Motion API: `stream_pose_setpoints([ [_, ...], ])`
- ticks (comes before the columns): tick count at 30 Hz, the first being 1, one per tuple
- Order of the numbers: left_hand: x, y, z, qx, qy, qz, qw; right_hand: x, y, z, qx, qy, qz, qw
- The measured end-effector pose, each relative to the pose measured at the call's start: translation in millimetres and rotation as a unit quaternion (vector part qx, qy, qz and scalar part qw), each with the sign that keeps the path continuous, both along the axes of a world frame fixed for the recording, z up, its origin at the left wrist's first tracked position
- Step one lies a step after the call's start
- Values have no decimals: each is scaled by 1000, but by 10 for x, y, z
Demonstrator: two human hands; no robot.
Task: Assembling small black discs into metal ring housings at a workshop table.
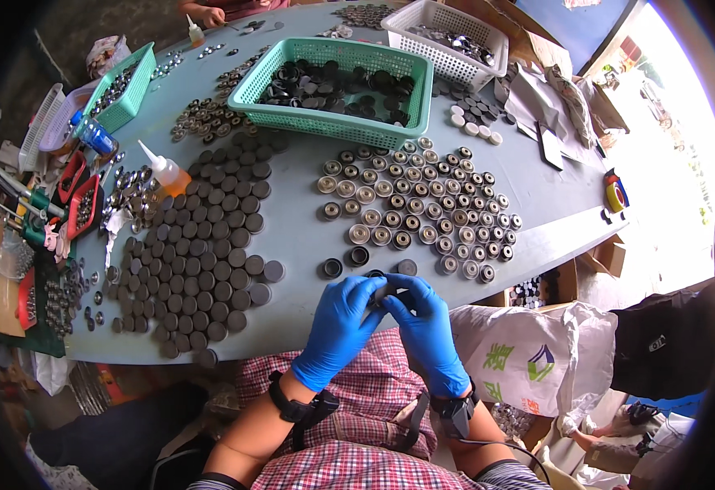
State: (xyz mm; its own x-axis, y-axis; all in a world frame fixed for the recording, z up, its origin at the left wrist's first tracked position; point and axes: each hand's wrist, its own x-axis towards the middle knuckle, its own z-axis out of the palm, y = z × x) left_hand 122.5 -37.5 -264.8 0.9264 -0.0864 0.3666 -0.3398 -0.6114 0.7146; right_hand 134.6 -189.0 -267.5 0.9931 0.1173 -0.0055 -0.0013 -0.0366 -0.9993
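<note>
In blue gloves, my left hand [339, 322] and my right hand [429, 327] meet at the table's near edge. Their fingers pinch a small dark round cap [385, 291] between them; the fingers cover most of it. Just beyond my fingertips lie a flat dark disc [407, 267] and a hollow black ring-shaped cap [359, 256], with another black cap [333, 268] beside it. Farther off, a group of round metal-centred pieces [412, 222] spreads over the table. To the left, many dark discs [208, 260] lie packed close together.
A green basket [247, 113] of black caps stands mid-table, a white basket [488, 72] behind it. At left are a glue bottle [169, 175], red trays [84, 208] and another green basket [141, 77]. A tape roll [616, 196] sits at right. Across the table shows another person's hand [209, 16].
</note>
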Motion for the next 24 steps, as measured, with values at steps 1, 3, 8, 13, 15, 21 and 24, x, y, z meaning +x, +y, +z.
stream_pose_setpoints([
  [1,3,-33,-4,26,-23,-9,999,2,-39,76,-68,-33,2,997],
  [3,13,-107,-47,62,-46,-32,997,8,-105,96,-151,-68,-7,986],
  [8,162,-246,-189,9,-39,-61,997,120,-245,-6,-62,17,-46,997],
  [13,334,-270,-371,237,-77,-84,965,359,-486,-73,225,176,-99,953],
  [15,369,-231,-441,295,-94,-84,947,413,-523,-182,256,184,-92,945],
  [21,346,23,-448,272,-75,-101,954,566,-378,-186,184,136,-90,969],
  [24,299,95,-453,266,-84,-90,956,650,-283,-321,-41,-30,-119,992],
])
